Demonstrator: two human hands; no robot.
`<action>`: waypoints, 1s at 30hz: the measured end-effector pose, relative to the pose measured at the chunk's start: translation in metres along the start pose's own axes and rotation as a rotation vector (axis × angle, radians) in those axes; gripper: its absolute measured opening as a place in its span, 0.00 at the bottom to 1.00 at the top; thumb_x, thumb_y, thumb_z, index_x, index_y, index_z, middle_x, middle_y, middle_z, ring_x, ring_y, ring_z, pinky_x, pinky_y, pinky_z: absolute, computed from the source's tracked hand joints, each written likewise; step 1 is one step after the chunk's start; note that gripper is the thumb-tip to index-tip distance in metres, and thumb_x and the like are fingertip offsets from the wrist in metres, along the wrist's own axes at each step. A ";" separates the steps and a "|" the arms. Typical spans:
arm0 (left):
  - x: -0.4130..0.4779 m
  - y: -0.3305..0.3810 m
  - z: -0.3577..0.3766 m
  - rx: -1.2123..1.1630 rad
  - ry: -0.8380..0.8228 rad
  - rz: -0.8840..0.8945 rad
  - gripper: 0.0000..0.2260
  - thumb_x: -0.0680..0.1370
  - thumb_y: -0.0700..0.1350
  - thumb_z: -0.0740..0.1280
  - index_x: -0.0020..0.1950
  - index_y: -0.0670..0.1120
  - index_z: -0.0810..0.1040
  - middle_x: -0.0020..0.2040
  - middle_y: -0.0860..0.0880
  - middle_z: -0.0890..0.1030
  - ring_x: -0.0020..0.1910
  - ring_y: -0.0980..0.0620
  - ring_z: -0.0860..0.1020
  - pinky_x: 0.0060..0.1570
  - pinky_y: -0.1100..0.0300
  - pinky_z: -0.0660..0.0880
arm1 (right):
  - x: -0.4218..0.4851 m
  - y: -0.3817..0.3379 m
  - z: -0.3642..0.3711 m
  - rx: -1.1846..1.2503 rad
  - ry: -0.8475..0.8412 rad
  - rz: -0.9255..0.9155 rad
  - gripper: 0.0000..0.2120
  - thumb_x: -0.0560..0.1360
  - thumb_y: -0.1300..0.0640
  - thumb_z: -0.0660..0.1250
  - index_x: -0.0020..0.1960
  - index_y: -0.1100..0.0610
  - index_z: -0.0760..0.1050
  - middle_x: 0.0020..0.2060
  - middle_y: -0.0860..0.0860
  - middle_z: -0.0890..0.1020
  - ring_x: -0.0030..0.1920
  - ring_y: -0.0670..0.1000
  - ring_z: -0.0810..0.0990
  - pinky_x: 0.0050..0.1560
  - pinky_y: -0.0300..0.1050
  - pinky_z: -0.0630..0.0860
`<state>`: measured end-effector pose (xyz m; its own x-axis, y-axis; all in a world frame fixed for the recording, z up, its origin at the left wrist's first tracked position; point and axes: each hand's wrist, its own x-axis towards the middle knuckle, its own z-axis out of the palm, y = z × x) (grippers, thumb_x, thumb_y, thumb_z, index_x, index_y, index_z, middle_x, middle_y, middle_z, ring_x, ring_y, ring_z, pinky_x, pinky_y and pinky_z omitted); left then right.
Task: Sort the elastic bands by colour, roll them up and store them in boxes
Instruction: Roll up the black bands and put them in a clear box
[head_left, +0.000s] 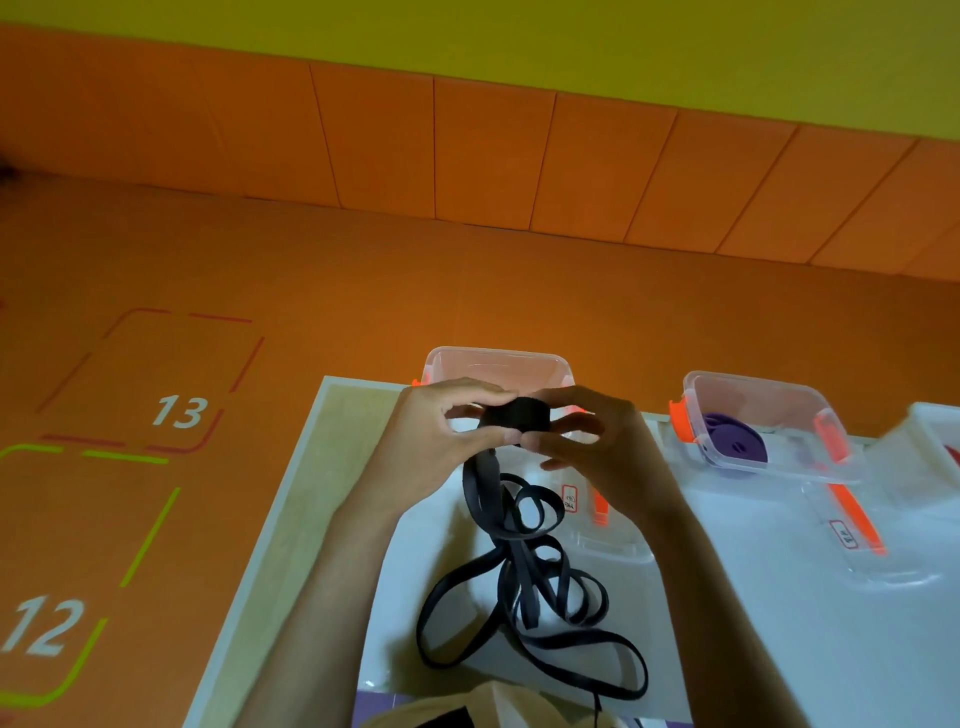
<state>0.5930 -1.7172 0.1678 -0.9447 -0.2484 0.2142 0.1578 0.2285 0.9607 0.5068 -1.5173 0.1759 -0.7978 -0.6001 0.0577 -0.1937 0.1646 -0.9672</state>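
Pinching the black roll from both sides, left hand and right hand curl thumbs and fingers round it; its loose tail hangs in loops below them, 1 box just behind.

One wide-angle camera, worn on the head, looked forward and down, close over the pale wood-edged table. The left hand and right hand, pinching a black rolled elastic band, sat mid-frame. An orange floor and orange panelled wall lay beyond.
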 end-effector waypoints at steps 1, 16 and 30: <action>-0.001 0.000 0.003 -0.001 0.010 0.008 0.16 0.72 0.41 0.82 0.56 0.56 0.88 0.54 0.61 0.88 0.57 0.59 0.84 0.59 0.66 0.79 | 0.000 -0.002 0.000 -0.006 0.021 -0.022 0.20 0.67 0.44 0.80 0.57 0.46 0.83 0.51 0.42 0.88 0.48 0.49 0.89 0.42 0.43 0.86; 0.010 0.003 0.003 -0.149 0.064 -0.003 0.15 0.74 0.45 0.80 0.59 0.57 0.88 0.57 0.55 0.88 0.58 0.53 0.86 0.60 0.60 0.80 | 0.008 -0.007 0.003 0.139 0.050 0.013 0.19 0.71 0.52 0.78 0.61 0.49 0.83 0.56 0.51 0.87 0.49 0.56 0.89 0.46 0.46 0.86; 0.012 0.026 -0.003 -0.179 0.094 0.095 0.15 0.77 0.40 0.78 0.60 0.56 0.87 0.57 0.56 0.88 0.60 0.55 0.85 0.59 0.63 0.80 | 0.014 -0.038 -0.010 0.272 -0.064 0.017 0.22 0.71 0.57 0.77 0.63 0.59 0.77 0.55 0.56 0.86 0.57 0.59 0.86 0.48 0.47 0.86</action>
<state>0.5866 -1.7173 0.1961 -0.8936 -0.3224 0.3123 0.3008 0.0864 0.9498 0.4971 -1.5241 0.2162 -0.7604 -0.6485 0.0340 -0.0139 -0.0360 -0.9993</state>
